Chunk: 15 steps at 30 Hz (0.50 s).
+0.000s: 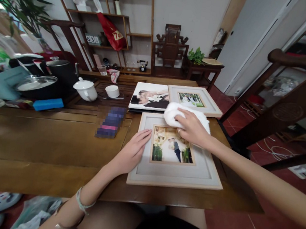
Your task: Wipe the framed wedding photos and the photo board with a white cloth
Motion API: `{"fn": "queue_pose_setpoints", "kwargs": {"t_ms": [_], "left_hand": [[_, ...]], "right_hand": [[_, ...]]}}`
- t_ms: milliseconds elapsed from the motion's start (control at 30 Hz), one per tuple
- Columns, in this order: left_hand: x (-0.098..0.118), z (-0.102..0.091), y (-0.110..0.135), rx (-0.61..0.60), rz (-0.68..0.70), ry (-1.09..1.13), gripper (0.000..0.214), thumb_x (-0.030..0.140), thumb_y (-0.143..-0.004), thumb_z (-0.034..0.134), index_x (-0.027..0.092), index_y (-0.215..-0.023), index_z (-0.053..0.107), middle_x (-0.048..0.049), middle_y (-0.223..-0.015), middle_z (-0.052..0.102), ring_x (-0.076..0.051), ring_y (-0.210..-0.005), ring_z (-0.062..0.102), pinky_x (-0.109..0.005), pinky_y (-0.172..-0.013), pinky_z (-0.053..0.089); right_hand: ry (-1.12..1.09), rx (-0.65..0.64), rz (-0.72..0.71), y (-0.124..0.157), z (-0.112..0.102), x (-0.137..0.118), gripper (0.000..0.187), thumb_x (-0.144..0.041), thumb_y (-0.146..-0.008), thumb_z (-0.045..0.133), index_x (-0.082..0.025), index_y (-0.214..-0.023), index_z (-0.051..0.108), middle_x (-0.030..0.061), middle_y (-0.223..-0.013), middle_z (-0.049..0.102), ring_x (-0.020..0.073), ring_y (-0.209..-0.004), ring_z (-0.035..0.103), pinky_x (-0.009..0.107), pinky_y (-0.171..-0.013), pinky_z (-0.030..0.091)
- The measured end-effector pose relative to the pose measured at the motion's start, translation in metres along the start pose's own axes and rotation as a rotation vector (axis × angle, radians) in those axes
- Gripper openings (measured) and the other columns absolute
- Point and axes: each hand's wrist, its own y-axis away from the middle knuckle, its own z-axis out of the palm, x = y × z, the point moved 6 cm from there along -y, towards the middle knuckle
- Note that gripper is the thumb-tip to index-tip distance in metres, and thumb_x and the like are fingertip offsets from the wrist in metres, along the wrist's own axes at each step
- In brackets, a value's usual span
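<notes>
A pale-framed photograph (175, 174) lies flat on the dark wooden table (40, 145) in front of me. My left hand (133, 151) rests flat on the frame's left edge, fingers stretched out. My right hand (193, 128) presses a white cloth (173, 113) onto the upper part of the frame, fingers curled over it. Beyond lie a second framed photograph (195, 99) and an unframed photo print (149, 97), side by side.
A white teapot (85, 89), a white cup (112, 91), black pots (38, 85) and a blue block (48, 104) stand at the table's far left. A blurred dark object (110, 122) lies left of the frame. A wooden chair (290, 109) stands to the right, shelves behind.
</notes>
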Motion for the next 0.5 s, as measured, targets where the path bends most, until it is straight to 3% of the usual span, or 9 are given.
{"fn": "queue_pose_setpoints", "kwargs": {"t_ms": [133,267,500], "left_hand": [[-0.001,0.001,0.001,-0.007,-0.001,-0.017,0.048,0.015,-0.097,0.03,0.02,-0.143,0.04,-0.0115,-0.149,0.04,-0.024,-0.141,0.03,-0.053,-0.117,0.025],[-0.005,0.002,0.003,0.004,-0.018,-0.03,0.046,0.018,-0.097,0.031,0.018,-0.142,0.043,-0.0139,-0.145,0.044,-0.026,-0.139,0.033,-0.055,-0.116,0.027],[-0.003,0.0,0.001,0.004,-0.013,-0.012,0.046,0.017,-0.097,0.031,0.02,-0.142,0.043,-0.0119,-0.147,0.042,-0.025,-0.14,0.032,-0.053,-0.116,0.027]], "right_hand": [[-0.069,0.033,-0.169,-0.038,0.009,-0.034,0.037,-0.007,-0.071,0.049,-0.014,-0.108,0.056,0.0207,-0.128,0.054,0.0324,-0.138,0.028,0.055,-0.105,0.029],[-0.019,-0.102,-0.37,-0.052,0.023,-0.061,0.039,-0.003,-0.071,0.045,-0.015,-0.107,0.056,0.0157,-0.111,0.062,0.0335,-0.142,0.018,0.065,-0.109,0.013],[0.04,-0.244,-0.44,-0.032,0.021,-0.043,0.047,0.001,-0.067,0.047,-0.016,-0.11,0.055,0.0126,-0.11,0.062,0.029,-0.143,0.019,0.063,-0.111,0.011]]}}
